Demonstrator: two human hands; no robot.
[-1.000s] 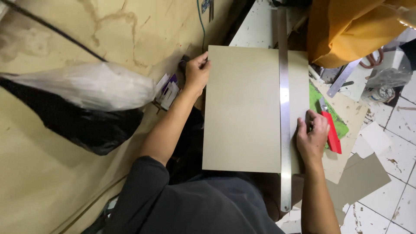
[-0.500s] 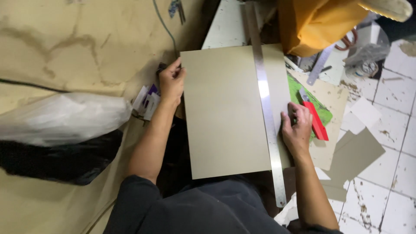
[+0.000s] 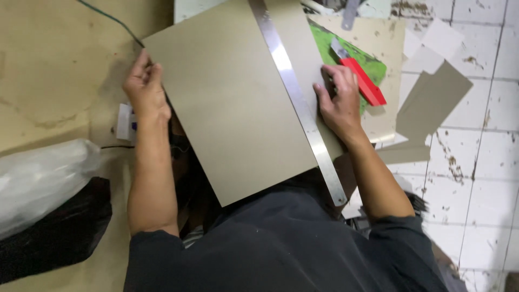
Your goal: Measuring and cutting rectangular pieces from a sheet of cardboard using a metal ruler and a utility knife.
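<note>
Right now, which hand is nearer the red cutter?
Right. The right hand sits on the board's right edge, touching or almost touching the red cutter beside the ruler. The left hand holds the board's far left edge.

A white tiled floor (image 3: 486, 162) fills the right of the frame, with grey card offcuts (image 3: 432, 103) lying on it. Tan sheeting (image 3: 54, 70) covers the left, bearing a white plastic bag (image 3: 43, 178).

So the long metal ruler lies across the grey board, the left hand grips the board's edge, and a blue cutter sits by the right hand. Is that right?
Not quite: the cutter is red, not blue, as the head view shows. The rest holds: the metal ruler lies across the grey board, the left hand grips its edge, and the cutter is by the right hand.
</note>
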